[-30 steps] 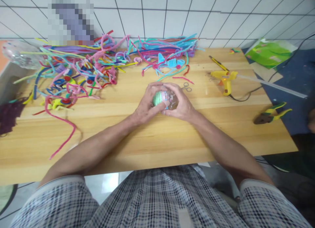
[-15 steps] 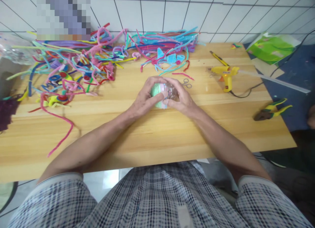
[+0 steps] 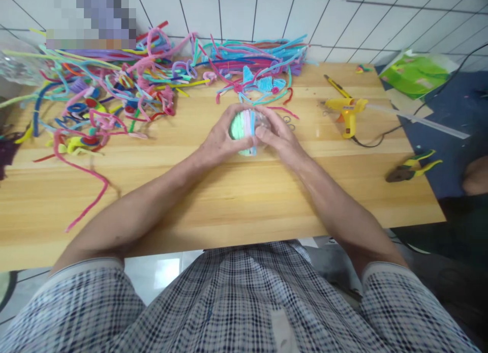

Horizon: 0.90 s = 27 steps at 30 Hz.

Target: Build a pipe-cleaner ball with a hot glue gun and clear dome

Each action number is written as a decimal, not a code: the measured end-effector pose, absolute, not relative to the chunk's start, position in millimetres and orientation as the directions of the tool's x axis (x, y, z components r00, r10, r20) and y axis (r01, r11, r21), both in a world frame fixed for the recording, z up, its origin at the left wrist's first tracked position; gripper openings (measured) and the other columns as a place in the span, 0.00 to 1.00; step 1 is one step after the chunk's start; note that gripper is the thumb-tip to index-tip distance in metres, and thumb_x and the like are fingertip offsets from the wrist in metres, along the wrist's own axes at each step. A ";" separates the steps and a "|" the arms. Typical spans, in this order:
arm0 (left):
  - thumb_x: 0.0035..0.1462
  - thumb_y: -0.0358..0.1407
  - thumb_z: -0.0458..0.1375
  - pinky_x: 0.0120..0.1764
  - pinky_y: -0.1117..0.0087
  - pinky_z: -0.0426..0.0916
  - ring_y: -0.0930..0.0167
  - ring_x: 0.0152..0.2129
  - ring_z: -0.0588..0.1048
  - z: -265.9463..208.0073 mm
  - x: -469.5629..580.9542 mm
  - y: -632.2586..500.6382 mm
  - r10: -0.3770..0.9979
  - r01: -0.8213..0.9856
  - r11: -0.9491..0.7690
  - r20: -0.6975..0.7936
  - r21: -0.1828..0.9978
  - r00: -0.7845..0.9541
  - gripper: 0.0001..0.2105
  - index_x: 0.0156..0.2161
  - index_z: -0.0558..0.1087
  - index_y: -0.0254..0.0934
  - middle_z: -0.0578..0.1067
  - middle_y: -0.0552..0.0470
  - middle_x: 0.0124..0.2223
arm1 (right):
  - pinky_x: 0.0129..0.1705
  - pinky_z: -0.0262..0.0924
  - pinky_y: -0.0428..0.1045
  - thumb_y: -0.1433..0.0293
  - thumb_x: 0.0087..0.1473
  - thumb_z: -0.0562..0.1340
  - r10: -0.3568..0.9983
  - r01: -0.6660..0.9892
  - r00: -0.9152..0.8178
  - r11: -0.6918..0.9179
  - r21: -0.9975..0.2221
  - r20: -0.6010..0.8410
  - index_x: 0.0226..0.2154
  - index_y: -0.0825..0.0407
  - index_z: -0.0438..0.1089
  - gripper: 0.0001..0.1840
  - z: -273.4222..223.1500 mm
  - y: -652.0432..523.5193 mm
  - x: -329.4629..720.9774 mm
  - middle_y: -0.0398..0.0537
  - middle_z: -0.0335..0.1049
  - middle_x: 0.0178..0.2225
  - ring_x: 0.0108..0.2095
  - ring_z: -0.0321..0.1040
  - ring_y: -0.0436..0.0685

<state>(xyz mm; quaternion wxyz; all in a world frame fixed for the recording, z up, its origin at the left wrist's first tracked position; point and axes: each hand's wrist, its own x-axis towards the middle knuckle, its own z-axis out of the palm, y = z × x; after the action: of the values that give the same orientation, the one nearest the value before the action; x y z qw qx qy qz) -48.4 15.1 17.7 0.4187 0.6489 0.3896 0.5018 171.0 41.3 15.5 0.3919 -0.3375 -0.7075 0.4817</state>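
Between my hands is a rounded clear plastic piece partly wrapped in pipe cleaners (image 3: 247, 123), green on the left, then pale pink and blue bands. Its bare transparent side faces right. My left hand (image 3: 220, 135) curves around the green side, its thumb across the front near the bands. Around the clear side wraps my right hand (image 3: 281, 135), thumb close to the blue band. Some of the piece is hidden behind my fingers. Just right of my right hand show the handles of small scissors (image 3: 288, 123). Behind it lies a blue-and-pink pipe-cleaner figure (image 3: 266, 83).
Loose coloured pipe cleaners (image 3: 125, 83) cover the table's back left. A yellow glue gun (image 3: 347, 114) with its cord, a utility knife (image 3: 338, 86) and pliers (image 3: 410, 167) lie to the right. A green packet (image 3: 417, 76) sits beyond the table's right edge.
The view has shifted slightly. The wrapped piece has turned a little, so its blue band shows more clearly, and my right thumb has moved up beside it. Both hands still hold it.
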 end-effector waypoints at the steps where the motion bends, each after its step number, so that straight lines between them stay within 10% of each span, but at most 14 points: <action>1: 0.51 0.56 0.77 0.60 0.51 0.77 0.53 0.57 0.81 19.6 -48.9 16.3 0.952 -0.002 -0.264 0.261 0.965 0.162 0.36 0.60 0.74 0.44 0.81 0.45 0.58 | 0.77 0.61 0.69 0.31 0.55 0.68 0.859 0.106 -0.454 0.315 -0.943 0.236 0.69 0.37 0.66 0.49 17.5 41.4 172.0 0.46 0.70 0.72 0.74 0.64 0.69; 11: 0.66 0.59 0.61 0.41 0.54 0.86 0.52 0.51 0.86 24.6 -54.1 26.1 0.979 -0.369 0.137 -0.069 0.919 0.191 0.23 0.54 0.80 0.44 0.86 0.45 0.55 | 0.72 0.68 0.70 0.32 0.50 0.72 0.866 0.060 -0.399 0.354 -0.933 0.302 0.66 0.39 0.68 0.50 12.4 37.2 169.0 0.51 0.72 0.71 0.68 0.73 0.70; 27: 0.65 0.60 0.64 0.47 0.49 0.85 0.49 0.52 0.85 23.8 -38.1 9.3 0.977 -0.314 0.064 0.004 0.947 0.211 0.25 0.53 0.76 0.41 0.85 0.45 0.52 | 0.62 0.76 0.66 0.32 0.56 0.67 0.874 0.201 -0.378 0.399 -0.895 0.305 0.67 0.39 0.66 0.47 10.0 27.9 167.8 0.52 0.72 0.69 0.65 0.74 0.70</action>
<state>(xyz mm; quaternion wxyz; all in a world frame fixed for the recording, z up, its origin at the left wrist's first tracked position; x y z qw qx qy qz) -38.1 9.3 23.8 0.6317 0.4546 0.3645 0.5112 167.8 27.9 10.0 0.4169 -0.3707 -0.7251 0.4037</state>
